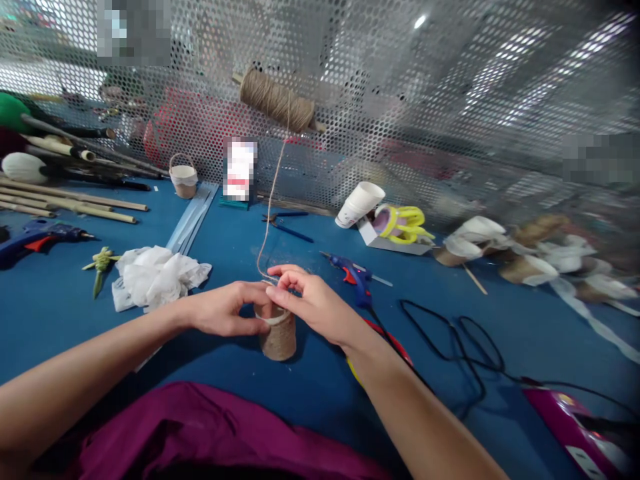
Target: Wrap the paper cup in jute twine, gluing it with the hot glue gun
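Observation:
A paper cup wrapped in brown twine (279, 340) stands on the blue table in front of me, its pale rim showing. My left hand (230, 308) grips its left side at the rim, with the thumb outside and the fingers over the opening. At the far side of the rim, my right hand (313, 297) is closed in a pinch on the twine (270, 207). That strand runs up slackly to a twine spool (277, 100) mounted on a stick at the perforated metal screen. The fingertips partly hide the cup's mouth.
Right of the cup lie a blue glue gun (354, 277), its black cord and a purple power strip (575, 427). Pliers (290, 223) and stacked paper cups (359, 203) are behind. White lace (155, 277), a small handled basket (184, 180) and another glue gun (43, 239) sit left.

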A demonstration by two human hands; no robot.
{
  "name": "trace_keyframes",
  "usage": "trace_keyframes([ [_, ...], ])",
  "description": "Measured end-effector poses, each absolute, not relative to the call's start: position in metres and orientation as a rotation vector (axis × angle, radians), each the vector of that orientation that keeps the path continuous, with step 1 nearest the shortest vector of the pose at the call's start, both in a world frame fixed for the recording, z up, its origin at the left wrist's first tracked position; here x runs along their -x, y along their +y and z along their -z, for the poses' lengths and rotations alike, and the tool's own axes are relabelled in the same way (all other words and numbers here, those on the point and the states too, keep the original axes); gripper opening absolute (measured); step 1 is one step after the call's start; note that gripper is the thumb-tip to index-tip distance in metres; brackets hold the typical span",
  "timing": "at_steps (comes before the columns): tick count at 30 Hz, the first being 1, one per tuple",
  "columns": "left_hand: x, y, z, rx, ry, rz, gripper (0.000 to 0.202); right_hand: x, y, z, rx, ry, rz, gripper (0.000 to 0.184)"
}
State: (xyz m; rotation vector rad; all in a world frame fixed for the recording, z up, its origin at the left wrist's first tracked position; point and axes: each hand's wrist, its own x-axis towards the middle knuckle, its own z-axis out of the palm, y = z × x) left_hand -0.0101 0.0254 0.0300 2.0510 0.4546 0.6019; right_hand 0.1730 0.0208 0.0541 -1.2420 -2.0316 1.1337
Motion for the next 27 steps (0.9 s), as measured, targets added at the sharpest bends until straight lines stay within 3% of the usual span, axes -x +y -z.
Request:
trace_keyframes([
  [11, 0.013, 0.027, -0.028, -1.473, 0.429, -0.602, 0.018, -0.198, -0.001, -0.064, 1.260, -1.723, -1.006, 0.016],
  [27, 0.015, 0.023, -0.033, -1.329, 0.275, -0.577, 0.015, -0.205, -0.014, -0.048, 1.245, -1.622, -1.186, 0.015],
])
